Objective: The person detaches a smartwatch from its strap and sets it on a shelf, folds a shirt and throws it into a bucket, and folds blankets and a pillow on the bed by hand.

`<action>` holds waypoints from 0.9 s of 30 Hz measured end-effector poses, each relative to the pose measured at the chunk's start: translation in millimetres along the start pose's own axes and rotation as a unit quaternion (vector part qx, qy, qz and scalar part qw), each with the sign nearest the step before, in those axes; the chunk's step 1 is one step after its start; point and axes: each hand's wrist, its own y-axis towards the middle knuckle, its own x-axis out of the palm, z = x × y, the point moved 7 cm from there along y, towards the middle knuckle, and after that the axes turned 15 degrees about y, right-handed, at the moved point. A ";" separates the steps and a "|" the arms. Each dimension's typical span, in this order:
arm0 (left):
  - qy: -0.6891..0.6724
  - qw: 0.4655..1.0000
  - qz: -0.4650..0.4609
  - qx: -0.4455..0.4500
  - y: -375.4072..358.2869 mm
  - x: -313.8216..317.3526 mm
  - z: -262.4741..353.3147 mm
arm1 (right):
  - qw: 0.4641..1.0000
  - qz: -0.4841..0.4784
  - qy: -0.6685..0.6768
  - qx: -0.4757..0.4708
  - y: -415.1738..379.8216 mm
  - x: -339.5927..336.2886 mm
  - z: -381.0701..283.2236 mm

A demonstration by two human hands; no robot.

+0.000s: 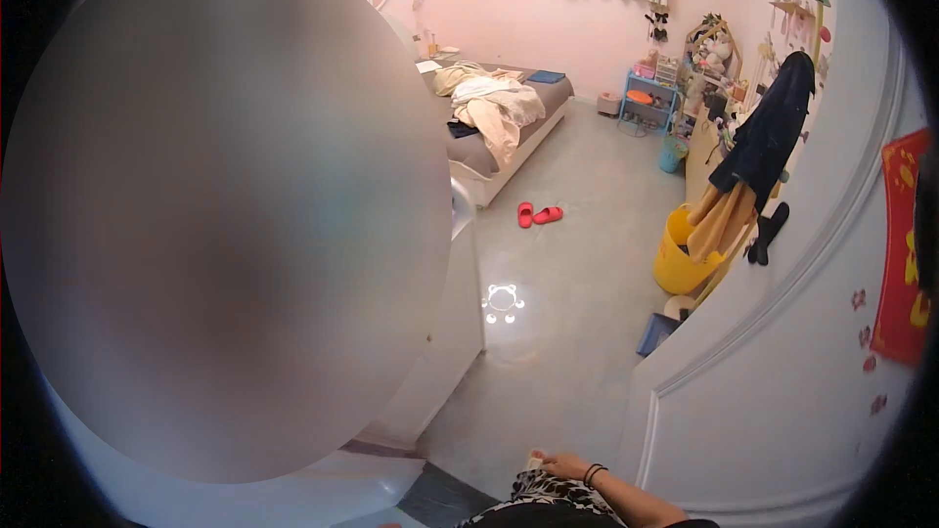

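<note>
My right hand is low in the frame, with dark bands round its wrist. Its fingers are closed on a small pale item with a reddish patch, too small to name. The hand is in front of the black-and-white patterned clothing on my body. Of my left hand, at most a sliver of skin shows at the bottom edge; its fingers are hidden.
A large blurred oval covers the left side. A white door stands at the right. Red slippers lie on the grey floor, before a bed with crumpled bedding. A yellow bucket and hanging dark clothing are at the right.
</note>
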 end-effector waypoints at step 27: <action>0.216 0.965 -0.109 0.100 259.4 271.1 622.9 | 0.808 0.337 0.347 0.336 -42.4 -471.8 408.3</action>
